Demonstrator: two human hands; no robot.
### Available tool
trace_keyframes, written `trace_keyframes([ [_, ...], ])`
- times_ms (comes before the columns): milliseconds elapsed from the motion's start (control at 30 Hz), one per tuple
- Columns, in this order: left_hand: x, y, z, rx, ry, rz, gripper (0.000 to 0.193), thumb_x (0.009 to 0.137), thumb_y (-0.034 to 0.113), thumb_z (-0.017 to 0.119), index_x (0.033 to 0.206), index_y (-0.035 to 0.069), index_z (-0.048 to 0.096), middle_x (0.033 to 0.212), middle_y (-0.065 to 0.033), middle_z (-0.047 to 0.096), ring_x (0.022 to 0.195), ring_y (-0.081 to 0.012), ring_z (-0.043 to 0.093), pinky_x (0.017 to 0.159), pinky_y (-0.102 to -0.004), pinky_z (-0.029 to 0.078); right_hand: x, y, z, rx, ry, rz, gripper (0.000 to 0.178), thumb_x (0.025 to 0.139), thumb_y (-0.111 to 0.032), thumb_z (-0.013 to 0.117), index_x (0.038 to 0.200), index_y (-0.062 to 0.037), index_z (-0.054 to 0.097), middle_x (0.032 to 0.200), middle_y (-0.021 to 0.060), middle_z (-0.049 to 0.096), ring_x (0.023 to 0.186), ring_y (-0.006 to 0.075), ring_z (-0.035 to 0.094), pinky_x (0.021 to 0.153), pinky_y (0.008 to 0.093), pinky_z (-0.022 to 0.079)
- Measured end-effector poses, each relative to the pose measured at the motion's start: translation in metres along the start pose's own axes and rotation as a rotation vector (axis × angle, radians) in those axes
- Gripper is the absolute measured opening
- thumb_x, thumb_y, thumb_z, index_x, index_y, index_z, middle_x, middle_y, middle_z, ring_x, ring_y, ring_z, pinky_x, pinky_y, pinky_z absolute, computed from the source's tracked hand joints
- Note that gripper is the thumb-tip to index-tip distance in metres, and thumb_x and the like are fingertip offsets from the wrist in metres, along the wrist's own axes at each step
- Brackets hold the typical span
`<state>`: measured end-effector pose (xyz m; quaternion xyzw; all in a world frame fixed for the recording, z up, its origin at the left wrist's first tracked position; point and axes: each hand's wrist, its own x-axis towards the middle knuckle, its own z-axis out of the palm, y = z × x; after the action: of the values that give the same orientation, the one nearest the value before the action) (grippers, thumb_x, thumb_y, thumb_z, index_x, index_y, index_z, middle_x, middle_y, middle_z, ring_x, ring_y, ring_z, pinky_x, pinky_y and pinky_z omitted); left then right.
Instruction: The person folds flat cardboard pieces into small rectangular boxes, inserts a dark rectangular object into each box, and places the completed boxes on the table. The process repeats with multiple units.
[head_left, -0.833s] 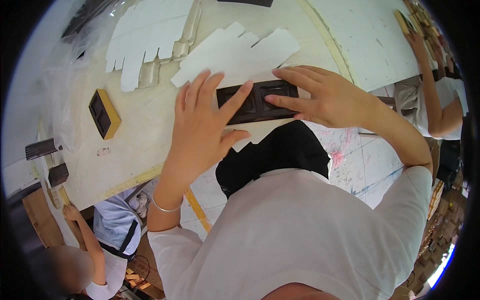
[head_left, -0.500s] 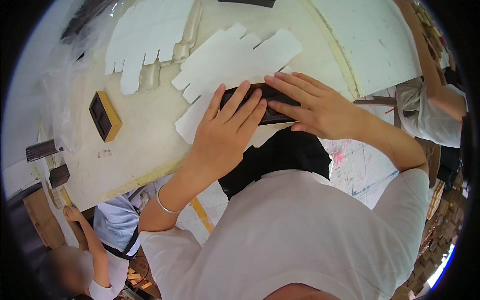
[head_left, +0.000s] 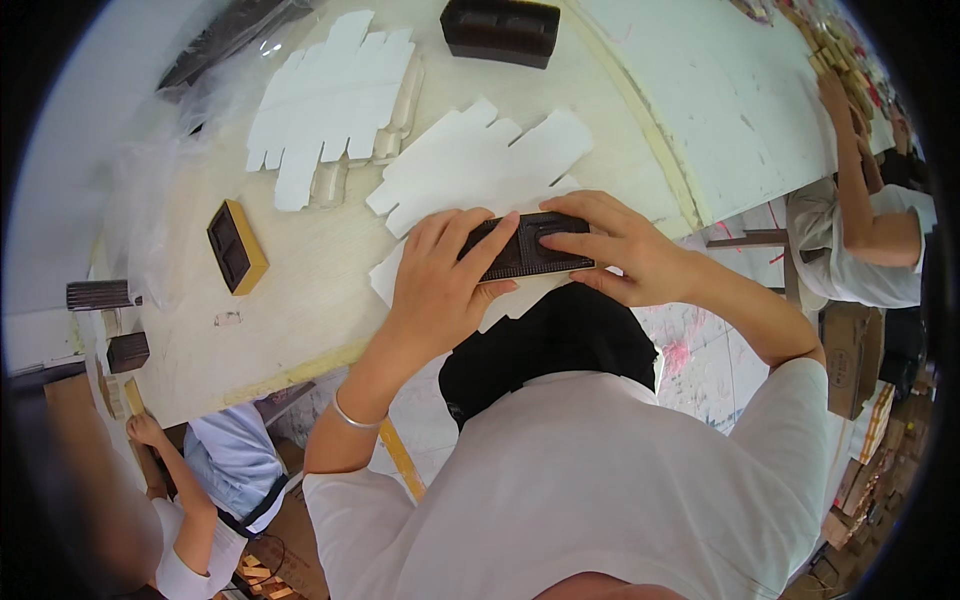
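Note:
Both my hands hold a small oblong box with a dark brown moulded plastic tray (head_left: pixel 528 247) in it, close to the table's near edge. My left hand (head_left: pixel 440 268) grips the left end, its thumb at the near side and a finger lying across the tray. At the right end my right hand (head_left: pixel 628 250) is wrapped round the box, with one finger resting in the tray's hollow. Under and beyond the box lie flat white die-cut card blanks (head_left: pixel 480 160).
A yellow-sided box with a dark tray (head_left: pixel 237 247) stands to the left. More white card blanks (head_left: pixel 330 100) are piled at the far left near clear plastic film (head_left: pixel 140 210). Nested dark trays (head_left: pixel 500 30) sit at the far edge. Co-workers' arms (head_left: pixel 853 190) show at both sides.
My fingers have gone from lying flat over the tray to gripping the box by its ends, showing more of the tray. The whole view has shifted slightly.

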<state>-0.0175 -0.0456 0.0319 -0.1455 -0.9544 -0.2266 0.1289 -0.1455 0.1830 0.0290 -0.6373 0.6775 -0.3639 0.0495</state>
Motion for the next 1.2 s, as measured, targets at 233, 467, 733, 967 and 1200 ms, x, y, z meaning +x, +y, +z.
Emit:
trace_keyframes([
  [233, -0.003, 0.01, -0.025, -0.161, 0.243, -0.042, 0.072, 0.075, 0.041, 0.074, 0.136, 0.012, 0.047, 0.138, -0.0127, 0.044, 0.128, -0.0356, 0.039, 0.108, -0.0566, 0.024, 0.011, -0.001, -0.052, -0.395, -0.094, -0.186, 0.05, 0.077, -0.011, 0.072, 0.125, -0.0044, 0.057, 0.135, 0.0218, 0.048, 0.12, 0.0378, 0.05, 0.1, 0.0441, 0.043],
  [467, -0.019, 0.018, -0.024, 0.091, -0.067, -0.082, 0.072, 0.075, 0.048, 0.073, 0.132, 0.01, 0.052, 0.142, -0.0132, 0.042, 0.135, -0.034, 0.033, 0.111, -0.0606, 0.015, 0.051, 0.002, -0.198, -0.988, 0.261, 0.214, 0.074, 0.08, -0.039, 0.074, 0.139, -0.008, 0.042, 0.143, 0.0233, 0.037, 0.133, 0.0363, 0.037, 0.105, 0.0471, 0.036],
  [733, -0.038, 0.019, -0.005, 0.203, -0.064, -0.082, 0.058, 0.076, 0.041, 0.072, 0.122, 0.009, 0.058, 0.135, -0.0114, 0.051, 0.13, -0.0325, 0.042, 0.112, -0.0544, 0.021, 0.009, -0.01, -0.013, -0.406, -0.198, -0.051, 0.055, 0.073, -0.019, 0.075, 0.121, 0.0018, 0.056, 0.131, 0.0174, 0.053, 0.123, 0.0331, 0.048, 0.107, 0.0444, 0.036],
  [967, -0.026, 0.034, -0.015, 0.162, -0.001, -0.036, 0.05, 0.069, 0.04, 0.077, 0.101, 0.004, 0.063, 0.121, -0.0108, 0.057, 0.105, -0.0306, 0.052, 0.09, -0.0426, 0.041, 0.004, -0.03, -0.004, -0.193, -0.138, 0.077, 0.045, 0.07, -0.011, 0.076, 0.11, 0.0018, 0.059, 0.12, 0.0162, 0.06, 0.112, 0.0336, 0.054, 0.098, 0.042, 0.042],
  [1200, -0.016, 0.034, -0.016, -0.008, -0.002, -0.071, 0.021, 0.077, 0.02, 0.073, 0.088, 0.006, 0.063, 0.089, -0.0057, 0.059, 0.078, -0.0234, 0.057, 0.065, -0.0333, 0.046, 0.004, -0.026, -0.007, -0.204, -0.168, 0.11, 0.019, 0.079, -0.004, 0.067, 0.097, 0.0007, 0.062, 0.11, 0.0118, 0.064, 0.098, 0.0307, 0.061, 0.085, 0.0396, 0.049],
])
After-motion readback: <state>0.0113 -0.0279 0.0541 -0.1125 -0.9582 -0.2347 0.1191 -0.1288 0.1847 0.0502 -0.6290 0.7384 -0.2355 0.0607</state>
